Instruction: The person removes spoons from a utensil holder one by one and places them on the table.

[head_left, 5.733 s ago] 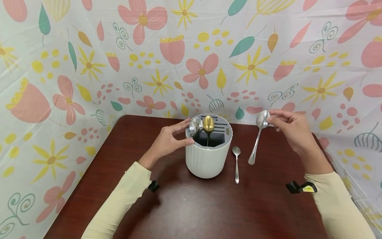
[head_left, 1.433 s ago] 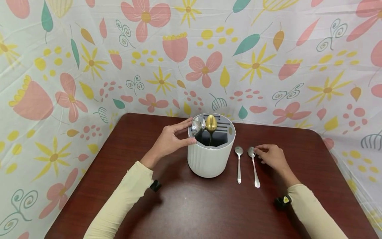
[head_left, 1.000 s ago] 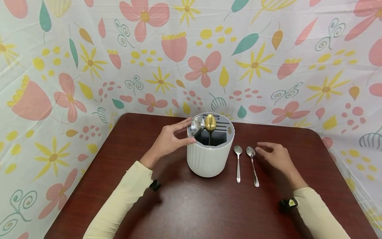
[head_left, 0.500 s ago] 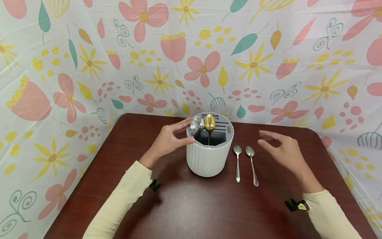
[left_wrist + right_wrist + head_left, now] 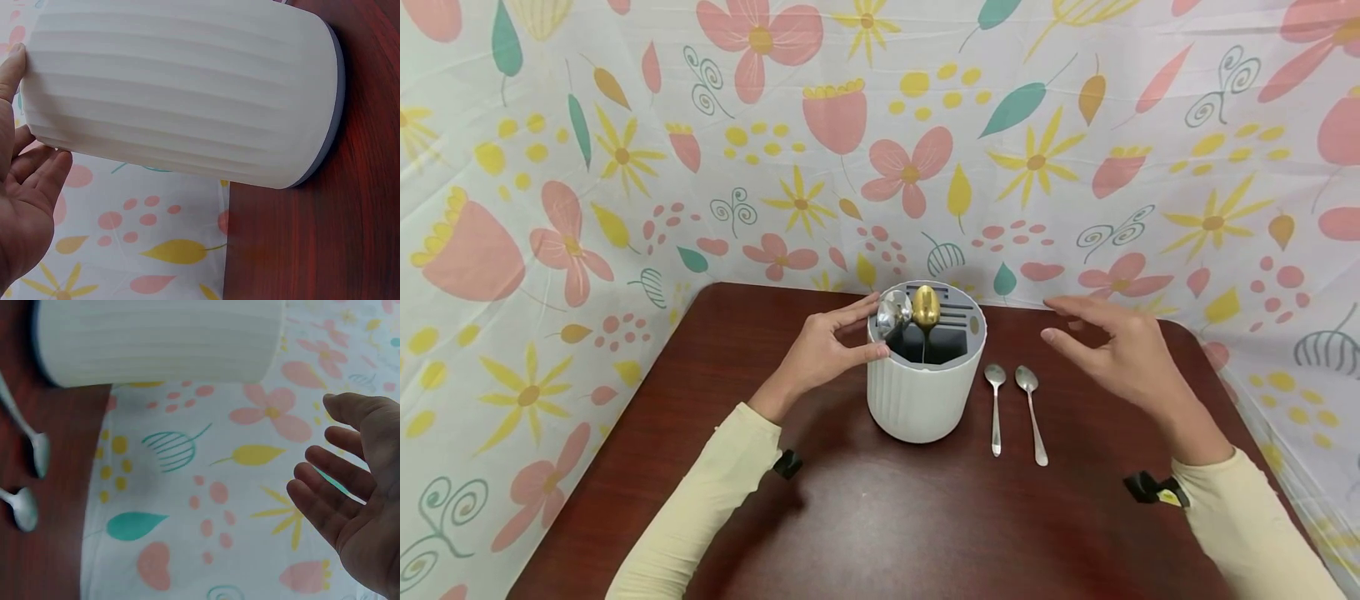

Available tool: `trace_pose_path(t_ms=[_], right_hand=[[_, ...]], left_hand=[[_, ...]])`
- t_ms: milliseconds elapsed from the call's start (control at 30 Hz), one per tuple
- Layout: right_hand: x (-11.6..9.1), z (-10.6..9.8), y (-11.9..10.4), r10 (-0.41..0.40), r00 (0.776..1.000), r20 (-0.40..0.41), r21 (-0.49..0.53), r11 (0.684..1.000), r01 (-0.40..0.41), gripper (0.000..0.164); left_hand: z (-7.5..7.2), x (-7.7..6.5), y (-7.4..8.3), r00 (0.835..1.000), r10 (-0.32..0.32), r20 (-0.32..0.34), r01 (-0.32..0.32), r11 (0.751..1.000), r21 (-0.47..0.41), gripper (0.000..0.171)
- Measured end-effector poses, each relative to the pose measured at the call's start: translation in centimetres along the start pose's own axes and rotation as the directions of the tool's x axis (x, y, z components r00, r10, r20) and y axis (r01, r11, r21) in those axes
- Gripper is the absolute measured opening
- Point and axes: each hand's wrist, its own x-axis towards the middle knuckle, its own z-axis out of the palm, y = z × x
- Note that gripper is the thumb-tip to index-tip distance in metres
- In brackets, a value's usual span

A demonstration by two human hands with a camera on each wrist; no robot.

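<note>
A white ribbed utensil holder (image 5: 917, 404) with a grey slotted top stands upright on the table. Shiny silver spoons (image 5: 895, 312) and a gold spoon (image 5: 927, 308) rise from it, bowls up. My left hand (image 5: 820, 354) rests against its left side near the rim, thumb in front and straight fingers behind; the left wrist view shows the fingertips touching the ribbed wall (image 5: 181, 94). To the holder's right lie a silver spoon (image 5: 996, 408) and a second silver spoon (image 5: 1033, 414), side by side, bowls away from me. My right hand (image 5: 1120, 354) hovers above and right of them, holding nothing.
The dark red-brown table (image 5: 865, 533) has its far edge against a floral-patterned cloth (image 5: 1060, 108), which also hangs along both sides. One large compartment and narrow slots show in the holder's top.
Earlier my right hand held a silver spoon in the air, then laid it beside the other one. It has since let go and risen up and right. My left hand stays put.
</note>
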Motion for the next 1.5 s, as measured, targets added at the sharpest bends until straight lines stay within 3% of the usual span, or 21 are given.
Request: trace_pose_path(t_ms=[333,667,967,1500], right_hand=[[4.0,0.5,-2.1,-0.064,0.998,0.004,0.158,0.985,0.063,0.049],[6.3,2.5,-3.2,-0.034,0.996,0.078,0.284,0.959,0.011,0.044],[7.8,4.8,-3.5,-0.08,0.99,0.114,0.418,0.908,0.025,0.038],[8.4,8.2,-3.1,-0.044,0.975,0.22,0.447,0.892,-0.06,0.033]], left_hand=[[0.0,0.1,0.0,1.0,0.009,-0.001,-0.009,1.0,0.025,0.069],[-0.1,0.1,-0.1,1.0,0.004,-0.007,-0.003,1.0,0.021,0.068],[0.0,0.1,-0.1,1.0,-0.006,-0.01,0.006,1.0,0.007,0.065],[0.1,0.0,-0.2,1.0,0.002,-0.004,-0.002,1.0,0.0,0.07]])
